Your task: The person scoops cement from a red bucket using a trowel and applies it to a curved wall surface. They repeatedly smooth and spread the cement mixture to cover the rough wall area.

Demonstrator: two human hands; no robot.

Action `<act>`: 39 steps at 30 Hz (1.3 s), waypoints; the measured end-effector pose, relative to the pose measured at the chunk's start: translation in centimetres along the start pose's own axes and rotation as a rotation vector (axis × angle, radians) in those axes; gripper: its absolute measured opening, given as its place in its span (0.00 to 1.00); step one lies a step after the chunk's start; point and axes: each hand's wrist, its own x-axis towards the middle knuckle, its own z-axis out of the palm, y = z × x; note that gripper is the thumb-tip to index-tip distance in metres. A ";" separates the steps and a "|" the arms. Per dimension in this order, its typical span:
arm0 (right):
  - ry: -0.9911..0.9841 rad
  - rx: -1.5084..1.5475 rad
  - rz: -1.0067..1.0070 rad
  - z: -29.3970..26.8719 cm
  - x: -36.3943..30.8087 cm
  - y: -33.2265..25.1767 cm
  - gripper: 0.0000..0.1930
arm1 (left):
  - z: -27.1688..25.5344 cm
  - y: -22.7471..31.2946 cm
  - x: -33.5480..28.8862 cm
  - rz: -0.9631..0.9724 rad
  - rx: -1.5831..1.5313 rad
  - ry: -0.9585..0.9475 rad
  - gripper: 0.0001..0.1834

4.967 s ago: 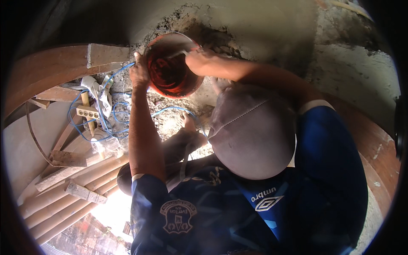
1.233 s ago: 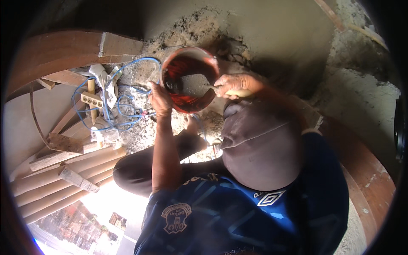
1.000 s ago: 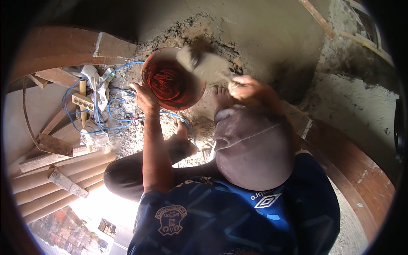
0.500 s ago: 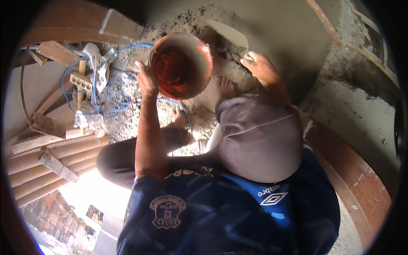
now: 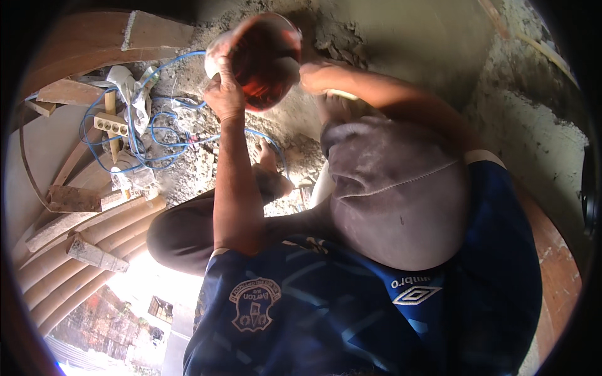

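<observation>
A reddish bucket (image 5: 266,44) is tilted in front of me, its open mouth facing me and its inside wet and red-brown. My left hand (image 5: 226,97) is closed on the bucket's left side, thumb toward the rim. My right hand (image 5: 313,76) is at the bucket's right rim, fingers curled round the trowel, whose handle is hidden in my grip. A greyish patch inside the mouth looks like the trowel's blade (image 5: 288,70), blurred. What lies deeper in the bucket cannot be made out.
A blue cable (image 5: 169,147) loops over rubble at left, beside a power strip (image 5: 111,125) and wood offcuts (image 5: 72,93). Bamboo poles (image 5: 94,244) lie at lower left. Beyond the bucket stands a grey plastered wall (image 5: 401,44). My bent knee (image 5: 395,188) is below my right forearm.
The bucket has moved away from me and tipped with my left hand. My right hand has come left to its rim, bringing the trowel from beside the wall to the bucket's mouth.
</observation>
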 end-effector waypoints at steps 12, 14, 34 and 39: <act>-0.547 0.820 -0.151 -1.8 0.6 2.0 0.18 | -1.3 -0.4 0.9 -0.166 -0.149 -0.138 0.39; -0.338 0.625 -0.097 -3.2 1.5 1.9 0.16 | -2.0 -0.3 1.1 -0.147 -0.098 -0.171 0.39; 0.278 -0.573 0.097 -2.1 3.4 -4.5 0.18 | 1.3 2.4 -0.9 -0.206 0.023 -0.121 0.45; 0.009 -0.659 0.006 1.7 4.3 -7.4 0.25 | 1.1 2.4 -1.2 -0.201 0.079 -0.104 0.43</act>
